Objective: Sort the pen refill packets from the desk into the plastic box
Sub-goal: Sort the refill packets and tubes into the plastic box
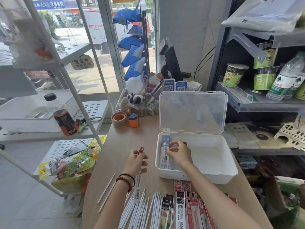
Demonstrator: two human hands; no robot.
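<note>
From the head view, my right hand (179, 152) is down in the plastic box (212, 175), fingers pinching a red-tipped packet (184, 143) beside a pale packet (165, 151) along its left wall; my left hand (137, 160) grips another refill packet (141, 149) over the desk (132, 136). I judge the sorting barely begun: the row of packets (189, 209) at the near edge still waits

Mid-frame, my right hand (179, 152) pinches a refill packet (165, 151) inside the plastic box (214, 172); my left hand (136, 161) grips a red-topped packet (138, 185) just left of it.
</note>
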